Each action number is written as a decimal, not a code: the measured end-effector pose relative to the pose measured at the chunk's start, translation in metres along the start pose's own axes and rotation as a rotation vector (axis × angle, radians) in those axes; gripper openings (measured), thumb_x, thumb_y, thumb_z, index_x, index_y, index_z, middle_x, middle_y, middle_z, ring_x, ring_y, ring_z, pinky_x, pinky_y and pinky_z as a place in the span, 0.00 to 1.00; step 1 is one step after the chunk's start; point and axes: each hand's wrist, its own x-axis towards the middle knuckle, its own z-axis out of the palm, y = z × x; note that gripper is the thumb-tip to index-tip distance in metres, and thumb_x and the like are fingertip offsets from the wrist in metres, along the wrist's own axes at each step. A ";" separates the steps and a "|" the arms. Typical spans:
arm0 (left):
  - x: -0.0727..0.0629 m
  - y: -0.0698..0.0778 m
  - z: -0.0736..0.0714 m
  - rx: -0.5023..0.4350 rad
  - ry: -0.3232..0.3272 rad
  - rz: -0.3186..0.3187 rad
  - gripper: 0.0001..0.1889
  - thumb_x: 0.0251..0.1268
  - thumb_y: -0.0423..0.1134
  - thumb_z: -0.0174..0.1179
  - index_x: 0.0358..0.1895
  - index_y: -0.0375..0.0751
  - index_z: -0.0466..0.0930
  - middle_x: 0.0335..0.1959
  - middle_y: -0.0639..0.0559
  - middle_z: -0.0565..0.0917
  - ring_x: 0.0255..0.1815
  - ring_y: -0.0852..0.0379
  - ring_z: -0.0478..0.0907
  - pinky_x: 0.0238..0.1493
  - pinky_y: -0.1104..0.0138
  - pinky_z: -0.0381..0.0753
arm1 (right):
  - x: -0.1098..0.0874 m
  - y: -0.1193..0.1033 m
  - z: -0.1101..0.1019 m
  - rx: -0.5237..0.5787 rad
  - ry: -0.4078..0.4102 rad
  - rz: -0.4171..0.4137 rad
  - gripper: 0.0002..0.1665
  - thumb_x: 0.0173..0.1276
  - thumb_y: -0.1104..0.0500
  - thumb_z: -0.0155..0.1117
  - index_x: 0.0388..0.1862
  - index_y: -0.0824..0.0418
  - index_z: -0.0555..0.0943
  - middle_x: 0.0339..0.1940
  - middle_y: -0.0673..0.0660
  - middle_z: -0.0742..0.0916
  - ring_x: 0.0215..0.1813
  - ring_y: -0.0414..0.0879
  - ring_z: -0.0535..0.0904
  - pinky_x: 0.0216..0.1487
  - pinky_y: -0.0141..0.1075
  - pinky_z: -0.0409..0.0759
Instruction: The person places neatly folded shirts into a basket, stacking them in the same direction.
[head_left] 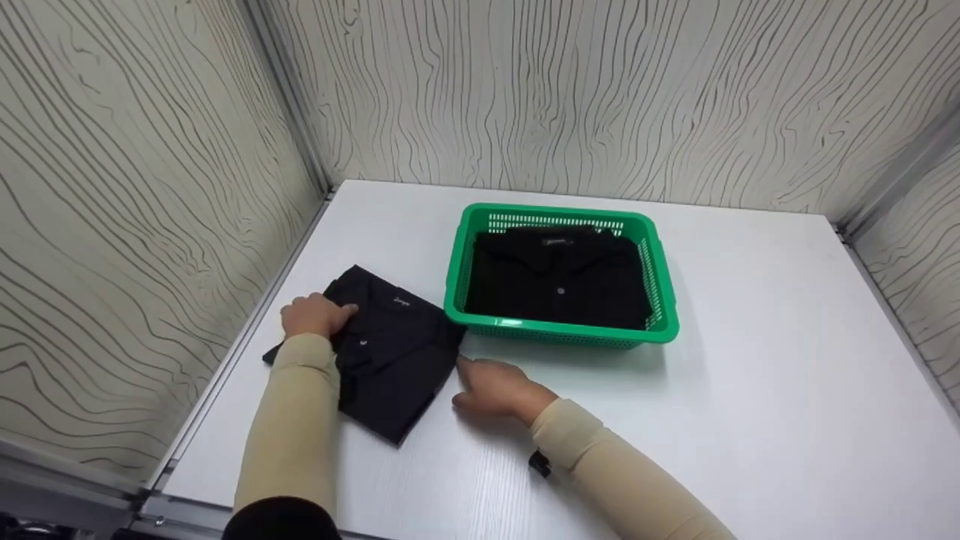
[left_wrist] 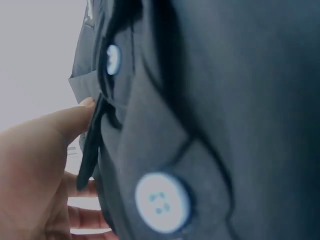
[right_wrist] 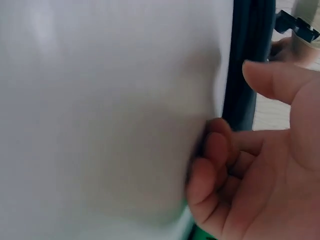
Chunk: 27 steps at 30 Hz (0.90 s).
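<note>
A folded black button-up shirt [head_left: 401, 352] lies askew on the left part of the white table, its collar label and a pale button showing. At its left edge my left hand [head_left: 311, 315] grips the cloth; in the left wrist view the thumb [left_wrist: 75, 117] is at the placket edge, with the fingers lower down by the cloth. My right hand [head_left: 495, 386] is low at the shirt's right corner, fingertips right at its edge. In the right wrist view its fingers [right_wrist: 202, 182] bend loosely against the table and the thumb stands apart.
A green plastic basket [head_left: 456, 262] stands just right of the shirt, close to its upper right corner. Inside lies another folded black shirt [head_left: 525, 289], collar toward the back. Wood-grain panels [head_left: 570, 97] enclose the white table [head_left: 765, 360] at the back and sides.
</note>
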 end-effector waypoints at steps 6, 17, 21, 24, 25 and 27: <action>-0.002 0.000 0.001 0.025 -0.023 -0.030 0.42 0.71 0.65 0.51 0.56 0.19 0.78 0.55 0.25 0.80 0.56 0.32 0.78 0.59 0.45 0.73 | 0.012 -0.003 0.004 0.209 0.039 0.005 0.41 0.66 0.50 0.65 0.75 0.66 0.68 0.62 0.63 0.82 0.64 0.56 0.77 0.64 0.48 0.74; -0.005 0.004 0.003 0.049 -0.050 -0.055 0.41 0.74 0.63 0.49 0.56 0.20 0.79 0.58 0.27 0.79 0.58 0.33 0.77 0.59 0.47 0.74 | 0.031 -0.011 0.007 0.893 0.049 0.137 0.42 0.70 0.56 0.62 0.76 0.75 0.61 0.64 0.68 0.78 0.57 0.56 0.80 0.60 0.48 0.78; -0.005 0.004 0.003 0.049 -0.049 -0.060 0.39 0.75 0.62 0.48 0.57 0.20 0.79 0.58 0.27 0.79 0.59 0.33 0.77 0.60 0.48 0.74 | 0.035 -0.012 0.011 1.394 0.068 0.180 0.47 0.70 0.62 0.60 0.79 0.76 0.48 0.66 0.70 0.76 0.60 0.58 0.80 0.60 0.49 0.79; -0.005 0.003 0.003 0.032 -0.043 -0.057 0.34 0.77 0.55 0.47 0.55 0.20 0.80 0.56 0.27 0.80 0.57 0.34 0.78 0.59 0.48 0.75 | 0.037 -0.011 0.014 1.624 0.098 0.229 0.43 0.71 0.63 0.60 0.78 0.74 0.52 0.62 0.69 0.79 0.59 0.58 0.81 0.59 0.51 0.79; -0.005 0.003 0.003 0.024 -0.039 -0.056 0.30 0.76 0.51 0.47 0.54 0.21 0.81 0.56 0.27 0.80 0.56 0.34 0.78 0.57 0.48 0.76 | 0.038 -0.011 0.015 1.667 0.108 0.244 0.41 0.71 0.63 0.60 0.77 0.74 0.54 0.60 0.69 0.80 0.58 0.57 0.81 0.58 0.51 0.80; -0.006 0.002 0.002 0.011 -0.025 -0.052 0.24 0.75 0.43 0.47 0.53 0.21 0.81 0.53 0.27 0.81 0.54 0.35 0.80 0.55 0.48 0.78 | 0.040 -0.011 0.016 1.721 0.126 0.252 0.35 0.72 0.64 0.59 0.73 0.75 0.60 0.58 0.68 0.81 0.57 0.57 0.82 0.58 0.52 0.80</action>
